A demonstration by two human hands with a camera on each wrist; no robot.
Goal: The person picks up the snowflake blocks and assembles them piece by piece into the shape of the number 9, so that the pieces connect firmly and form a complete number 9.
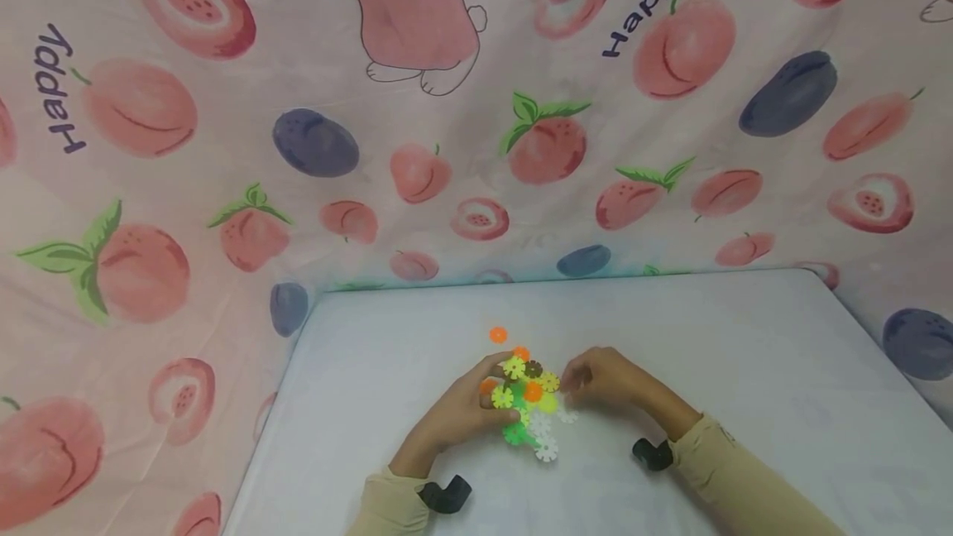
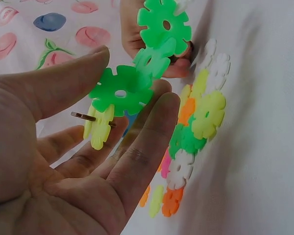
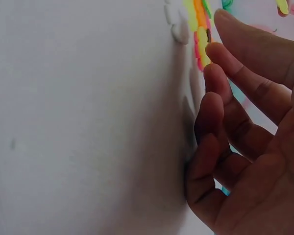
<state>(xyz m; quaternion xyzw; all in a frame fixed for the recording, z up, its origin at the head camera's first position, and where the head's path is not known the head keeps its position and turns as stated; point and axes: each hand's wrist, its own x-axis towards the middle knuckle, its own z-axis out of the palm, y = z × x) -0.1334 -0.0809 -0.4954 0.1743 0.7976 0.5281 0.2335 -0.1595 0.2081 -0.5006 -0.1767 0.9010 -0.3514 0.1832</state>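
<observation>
Several notched plastic flower discs lie in a loose pile, with a white disc (image 1: 547, 448) at its near edge and a yellow disc (image 2: 209, 115) among the others. My left hand (image 1: 465, 405) holds a joined chain of discs between thumb and fingers. In the left wrist view that chain shows green discs (image 2: 121, 90), plus a yellow disc (image 2: 102, 126) and a thin brown one edge-on below. On the pile's right side is my right hand (image 1: 606, 379), its fingers loosely bent. The right wrist view shows a gap between thumb and index finger, with nothing seen held.
A white-covered table (image 1: 707, 337) lies under both hands. An orange disc (image 1: 498, 335) sits apart beyond the pile. Behind the table hangs a fruit-print cloth (image 1: 462, 131). Black straps (image 1: 447, 495) show at the wrists.
</observation>
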